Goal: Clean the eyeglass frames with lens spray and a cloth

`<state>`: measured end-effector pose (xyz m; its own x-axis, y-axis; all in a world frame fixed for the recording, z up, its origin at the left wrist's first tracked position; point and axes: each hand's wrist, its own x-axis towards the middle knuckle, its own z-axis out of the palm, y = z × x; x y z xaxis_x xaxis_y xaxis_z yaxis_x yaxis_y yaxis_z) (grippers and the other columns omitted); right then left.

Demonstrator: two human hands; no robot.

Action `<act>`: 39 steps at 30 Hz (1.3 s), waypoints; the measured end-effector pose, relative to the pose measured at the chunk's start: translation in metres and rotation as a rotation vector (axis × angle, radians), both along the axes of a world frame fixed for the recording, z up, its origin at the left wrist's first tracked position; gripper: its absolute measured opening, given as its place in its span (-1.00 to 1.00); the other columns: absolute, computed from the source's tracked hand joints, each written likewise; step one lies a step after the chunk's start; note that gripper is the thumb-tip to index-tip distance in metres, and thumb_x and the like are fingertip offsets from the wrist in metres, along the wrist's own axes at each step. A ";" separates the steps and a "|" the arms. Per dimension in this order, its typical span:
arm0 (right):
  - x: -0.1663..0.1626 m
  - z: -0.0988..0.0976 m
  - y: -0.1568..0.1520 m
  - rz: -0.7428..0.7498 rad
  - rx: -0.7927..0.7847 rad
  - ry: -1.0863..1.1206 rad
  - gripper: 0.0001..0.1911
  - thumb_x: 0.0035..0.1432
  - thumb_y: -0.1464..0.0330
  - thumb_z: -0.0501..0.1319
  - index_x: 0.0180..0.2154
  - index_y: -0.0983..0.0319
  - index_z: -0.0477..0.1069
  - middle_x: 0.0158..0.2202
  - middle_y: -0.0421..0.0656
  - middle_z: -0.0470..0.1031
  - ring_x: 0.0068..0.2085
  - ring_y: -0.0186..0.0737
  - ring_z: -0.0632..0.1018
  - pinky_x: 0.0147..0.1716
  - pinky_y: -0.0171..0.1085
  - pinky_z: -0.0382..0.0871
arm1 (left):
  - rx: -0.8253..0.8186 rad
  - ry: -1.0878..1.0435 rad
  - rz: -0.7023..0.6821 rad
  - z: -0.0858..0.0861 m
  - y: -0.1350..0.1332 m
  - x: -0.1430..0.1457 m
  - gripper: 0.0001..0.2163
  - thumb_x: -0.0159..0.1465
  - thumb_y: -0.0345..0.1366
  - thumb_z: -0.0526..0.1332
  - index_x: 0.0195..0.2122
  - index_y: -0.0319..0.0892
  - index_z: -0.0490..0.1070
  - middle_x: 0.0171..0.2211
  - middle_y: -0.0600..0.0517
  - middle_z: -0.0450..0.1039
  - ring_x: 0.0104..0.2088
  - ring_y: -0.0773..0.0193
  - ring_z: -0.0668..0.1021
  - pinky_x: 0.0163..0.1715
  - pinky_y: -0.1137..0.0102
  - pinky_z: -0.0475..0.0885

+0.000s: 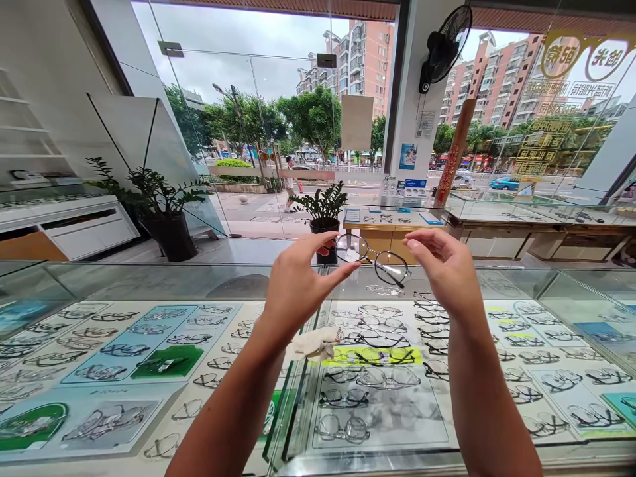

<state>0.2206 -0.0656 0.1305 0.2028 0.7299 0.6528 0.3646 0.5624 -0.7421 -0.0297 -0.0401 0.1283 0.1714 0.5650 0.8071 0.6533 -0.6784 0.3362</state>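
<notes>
A pair of eyeglasses point(368, 256) with thin dark round rims is raised above the glass counter, tilted down to the right. My left hand point(303, 271) grips its left end, thumb below and fingers above the lens. A white mark or sticker shows on that lens. Just off the right rim, my right hand point(442, 262) has its thumb and forefinger brought together; whether anything small is between them I cannot make out. A beige cloth point(313, 343) lies on the counter under my left hand.
Rows of eyeglasses fill the glass display counter point(382, 417) below, some on blue, green and yellow cards. Beyond it stand potted plants point(171, 225), a low display table point(382, 228) and glass doors facing the street. A wall fan point(444, 50) hangs on the pillar.
</notes>
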 end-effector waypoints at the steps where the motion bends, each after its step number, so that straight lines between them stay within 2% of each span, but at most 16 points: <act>1: 0.000 0.000 0.001 0.027 -0.038 -0.036 -0.77 0.27 0.18 0.33 -0.16 0.17 0.63 -0.12 -0.07 0.70 -0.11 -0.09 0.65 -0.05 -0.06 0.49 | -0.018 0.026 -0.052 0.001 0.002 -0.003 -0.50 0.23 0.06 0.46 0.13 -0.04 0.55 -0.04 -0.07 0.68 -0.13 0.11 0.66 -0.08 0.19 0.54; 5: -0.002 0.001 0.003 0.180 -0.201 -0.193 -0.77 0.29 0.16 0.33 -0.22 0.15 0.65 -0.17 -0.10 0.72 -0.13 -0.11 0.64 -0.04 -0.07 0.46 | -0.047 0.136 -0.197 0.006 0.009 -0.011 -0.46 0.23 0.00 0.48 0.20 0.00 0.52 0.00 -0.06 0.66 -0.07 0.12 0.65 -0.03 0.20 0.55; 12: -0.008 0.000 0.004 0.347 -0.255 -0.218 -0.78 0.28 0.14 0.35 -0.29 0.14 0.63 -0.20 -0.13 0.69 -0.16 -0.13 0.61 -0.05 -0.09 0.46 | 0.013 0.192 -0.207 0.008 0.011 -0.012 -0.44 0.24 -0.09 0.49 0.26 0.04 0.48 0.08 -0.09 0.61 0.04 0.07 0.63 0.05 0.16 0.54; 26: -0.012 -0.004 0.009 0.443 -0.239 -0.214 -0.83 0.23 0.19 0.38 -0.33 0.13 0.61 -0.19 -0.16 0.62 -0.16 -0.17 0.57 -0.08 -0.13 0.44 | 0.035 0.184 -0.248 0.006 0.013 -0.009 -0.38 0.23 -0.16 0.51 0.32 0.08 0.42 0.11 -0.09 0.57 0.08 0.08 0.61 0.09 0.13 0.55; 32: -0.015 -0.007 0.013 0.489 -0.304 -0.118 -0.79 0.21 0.16 0.39 -0.31 0.16 0.60 -0.18 -0.15 0.65 -0.23 -0.21 0.55 -0.18 -0.18 0.44 | -0.002 0.179 -0.246 0.005 0.016 -0.008 -0.35 0.31 -0.12 0.43 0.41 0.12 0.31 0.23 -0.11 0.51 0.11 0.04 0.60 0.18 0.06 0.51; 35: -0.018 -0.008 0.016 0.444 -0.254 -0.082 -0.79 0.19 0.16 0.39 -0.33 0.17 0.58 -0.20 -0.15 0.64 -0.23 -0.22 0.55 -0.15 -0.18 0.42 | 0.026 0.137 -0.212 0.005 0.015 -0.007 -0.26 0.27 -0.10 0.45 0.45 0.09 0.24 0.29 -0.15 0.44 0.08 0.03 0.60 0.11 0.10 0.54; 37: -0.020 -0.009 0.018 0.371 -0.203 -0.060 -0.79 0.19 0.17 0.39 -0.34 0.18 0.58 -0.19 -0.14 0.63 -0.21 -0.21 0.56 -0.14 -0.17 0.42 | 0.083 0.050 -0.164 0.004 0.011 -0.003 -0.39 0.27 -0.10 0.45 0.33 0.01 0.41 0.16 -0.14 0.53 -0.03 0.07 0.61 -0.03 0.17 0.56; 39: -0.024 -0.011 0.019 0.278 -0.152 -0.045 -0.81 0.19 0.20 0.39 -0.33 0.18 0.58 -0.16 -0.13 0.62 -0.20 -0.21 0.56 -0.14 -0.17 0.43 | 0.087 -0.055 -0.129 0.002 0.005 0.004 -0.71 0.33 -0.11 0.38 0.02 -0.06 0.62 -0.14 -0.06 0.62 -0.25 0.19 0.58 -0.23 0.27 0.52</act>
<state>0.1967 -0.0471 0.1195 -0.0451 0.8433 0.5355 0.2467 0.5289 -0.8121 -0.0259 -0.0350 0.1305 0.1927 0.4690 0.8619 0.5410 -0.7836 0.3054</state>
